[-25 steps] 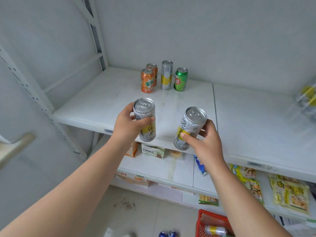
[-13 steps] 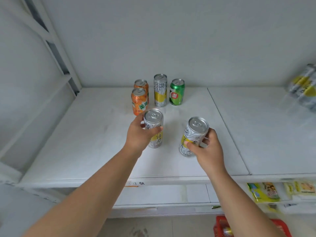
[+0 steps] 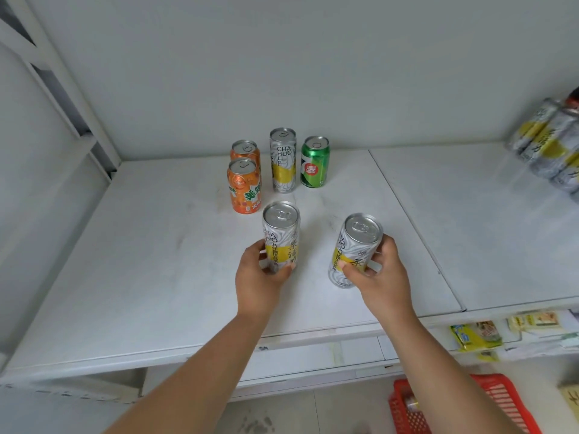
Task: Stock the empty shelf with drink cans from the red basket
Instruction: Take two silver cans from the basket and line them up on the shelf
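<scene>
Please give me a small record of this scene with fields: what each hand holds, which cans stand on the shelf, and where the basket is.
left hand: grips silver-yellow can
right hand: grips tilted silver-yellow can
shelf: two orange cans, tall silver can, green can
red basket: floor, lower right

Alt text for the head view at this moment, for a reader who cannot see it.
Two bare hands each hold a silver-and-yellow can over a white shelf: the left hand grips the left can, the right hand the tilted right can. Behind stand two orange cans, a silver can and a green can.
</scene>
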